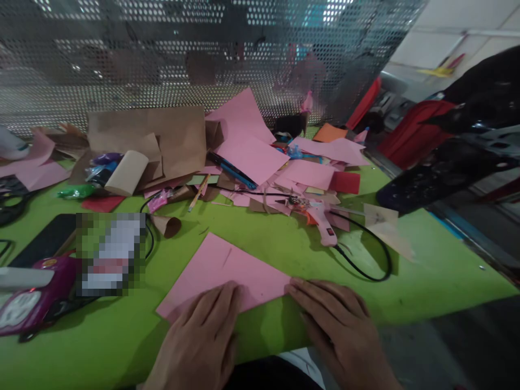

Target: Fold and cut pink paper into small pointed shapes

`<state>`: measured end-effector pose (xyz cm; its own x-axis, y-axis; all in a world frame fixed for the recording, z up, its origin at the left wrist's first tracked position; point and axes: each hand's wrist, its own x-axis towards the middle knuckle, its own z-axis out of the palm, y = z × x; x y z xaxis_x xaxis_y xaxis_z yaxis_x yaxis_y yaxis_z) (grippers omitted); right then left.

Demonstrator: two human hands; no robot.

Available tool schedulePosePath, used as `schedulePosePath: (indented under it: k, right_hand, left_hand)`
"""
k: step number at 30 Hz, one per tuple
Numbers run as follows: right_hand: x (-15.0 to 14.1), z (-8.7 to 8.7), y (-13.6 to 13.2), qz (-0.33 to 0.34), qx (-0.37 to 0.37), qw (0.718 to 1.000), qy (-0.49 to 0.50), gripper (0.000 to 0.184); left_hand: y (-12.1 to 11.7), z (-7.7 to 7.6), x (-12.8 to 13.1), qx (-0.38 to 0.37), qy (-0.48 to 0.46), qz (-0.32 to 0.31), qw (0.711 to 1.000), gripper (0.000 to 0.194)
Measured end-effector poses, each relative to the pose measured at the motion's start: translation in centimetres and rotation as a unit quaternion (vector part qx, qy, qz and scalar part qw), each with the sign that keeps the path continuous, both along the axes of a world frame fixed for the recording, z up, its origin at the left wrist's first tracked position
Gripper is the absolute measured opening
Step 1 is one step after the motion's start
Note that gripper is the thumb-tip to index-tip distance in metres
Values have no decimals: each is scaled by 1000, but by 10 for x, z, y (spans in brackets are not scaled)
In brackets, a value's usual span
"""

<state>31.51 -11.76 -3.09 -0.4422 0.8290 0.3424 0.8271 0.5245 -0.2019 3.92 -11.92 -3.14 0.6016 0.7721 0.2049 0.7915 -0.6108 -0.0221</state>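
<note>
A sheet of pink paper (227, 271) lies flat on the green table, one narrow corner toward the right; a short dark line marks its upper part. My left hand (207, 330) rests on its near edge, fingers stretched out and lying flat. With fingers straight and close together, my right hand (337, 319) touches the right corner with its fingertips. The thumbs are partly hidden beneath both hands. Beyond the sheet, a pink glue gun (323, 219) lies on its side, its black cord looping right.
Pink paper scraps (252, 157), brown cardboard (182, 135) and a pencil (199, 193) crowd the back, before a perforated metal screen (162, 59). At left are a purple toy car (40, 287), a dark phone-like slab (44, 238) and scissors (12, 203). The table's right edge (479, 265) shows.
</note>
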Motion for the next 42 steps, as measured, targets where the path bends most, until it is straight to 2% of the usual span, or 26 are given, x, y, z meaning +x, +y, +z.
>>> schedulePosePath:
  k: [3, 6, 12, 17, 21, 24, 27, 31, 35, 42]
  right_hand:
    - [-2, -1, 0, -2, 8, 1000, -2, 46]
    - [-4, 0, 1, -3, 14, 1000, 0, 47]
    - [-8, 7, 2, -11, 4, 1000, 3, 40]
    - [-17, 15, 0, -8, 12, 1000, -14, 40]
    - [-37, 19, -6, 44, -22, 998, -40, 55]
    - [-52, 16, -11, 100, -57, 991, -60, 62]
    - [-55, 10, -14, 102, -71, 990, -73, 63]
    - [-42, 5, -16, 48, -54, 994, -87, 62]
    - [-24, 2, -17, -5, -12, 996, -84, 60]
    - [-15, -4, -14, -2, 7, 998, -64, 56]
  left_hand:
    - [-4, -4, 0, 35, 0, -30, 999, 70]
    - [-5, -4, 1, 48, 2, -32, 998, 76]
    - [-7, -6, 3, 38, -19, -17, 999, 71]
    - [-15, -14, 11, 13, -72, 41, 996, 61]
    - [-20, -21, 18, 3, -143, 75, 987, 54]
    - [-20, -23, 17, 4, -166, 73, 983, 54]
    - [-20, -24, 15, 5, -147, 52, 988, 55]
    - [-21, -25, 9, 23, -125, 56, 990, 54]
    - [-20, -22, -2, 48, -70, 23, 996, 66]
    - [-26, -15, -29, 55, -17, 24, 998, 64]
